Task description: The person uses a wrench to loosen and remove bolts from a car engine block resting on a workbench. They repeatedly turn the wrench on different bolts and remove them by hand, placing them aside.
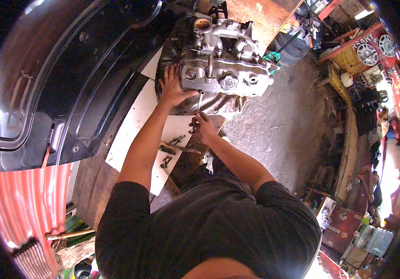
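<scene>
A silver engine [216,69] sits ahead of me, its valve cover facing up with a round filler cap [229,83] on it. My left hand [174,88] rests spread on the left end of the engine, thumb stretched along the cover's near edge. Closed around the lower end of a slim metal hand tool [200,103] is my right hand [203,128]. The tool's far tip meets the near edge of the valve cover, close to my left thumb. Its grip is mostly hidden by my fingers, so its exact kind is unclear.
A large dark car panel [70,69] fills the left side. Small dark metal parts [166,162] lie on a white board [135,132] below the engine. Tires [293,49] stand beyond the engine to the right. Cluttered shelves and wheel covers [367,54] line the right wall.
</scene>
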The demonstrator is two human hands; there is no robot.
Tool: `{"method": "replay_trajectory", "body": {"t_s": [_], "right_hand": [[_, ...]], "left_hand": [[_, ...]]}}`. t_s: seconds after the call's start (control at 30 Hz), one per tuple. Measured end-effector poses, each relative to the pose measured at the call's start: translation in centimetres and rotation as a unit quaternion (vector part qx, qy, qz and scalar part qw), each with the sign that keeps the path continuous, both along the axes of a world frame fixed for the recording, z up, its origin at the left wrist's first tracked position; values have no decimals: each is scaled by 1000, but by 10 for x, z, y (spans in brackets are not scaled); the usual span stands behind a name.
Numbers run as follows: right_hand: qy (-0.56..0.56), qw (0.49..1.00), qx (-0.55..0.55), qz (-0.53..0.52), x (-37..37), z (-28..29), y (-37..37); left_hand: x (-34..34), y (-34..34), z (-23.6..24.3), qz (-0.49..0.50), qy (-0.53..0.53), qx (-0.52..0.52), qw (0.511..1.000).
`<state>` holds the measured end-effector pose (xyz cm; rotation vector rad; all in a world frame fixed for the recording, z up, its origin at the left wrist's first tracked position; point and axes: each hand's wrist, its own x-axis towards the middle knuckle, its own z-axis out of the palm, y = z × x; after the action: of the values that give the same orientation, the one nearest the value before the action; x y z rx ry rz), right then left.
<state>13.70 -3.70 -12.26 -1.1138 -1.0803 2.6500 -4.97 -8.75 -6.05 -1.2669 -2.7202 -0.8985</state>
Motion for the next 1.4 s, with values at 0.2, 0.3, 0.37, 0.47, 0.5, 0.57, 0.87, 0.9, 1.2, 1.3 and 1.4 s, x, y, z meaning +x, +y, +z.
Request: {"method": "replay_trajectory", "body": {"t_s": [0.2,0.3,0.37,0.47,0.5,0.57,0.87,0.9,1.2,1.3,1.4], "right_hand": [[-7,999,27,-18,-11,-6,-16],[-17,997,66,-28,-15,-17,-17],[-27,989,140,-29,-16,-28,-12],[-43,945,323,-17,-11,-56,9],[-49,917,395,-14,-8,-69,20],[-56,858,510,-7,0,-78,44],[-159,412,836,326,16,110,131],[-152,395,832,359,12,130,128],[-138,332,832,422,-19,219,79],[-83,531,775,333,13,183,105],[32,815,540,207,40,104,119]], "left_hand": [[2,3,2,10,2,8,1000],[4,3,3,18,6,6,1000],[6,3,4,26,10,11,1000],[10,2,9,39,8,5,999],[11,3,14,41,6,-10,999],[13,5,15,45,16,-26,999],[8,3,-2,33,45,27,998],[7,5,-2,29,43,25,998],[2,-5,10,9,20,-47,999],[1,-7,7,9,23,-33,999],[1,-1,5,-1,11,-5,1000]]}}
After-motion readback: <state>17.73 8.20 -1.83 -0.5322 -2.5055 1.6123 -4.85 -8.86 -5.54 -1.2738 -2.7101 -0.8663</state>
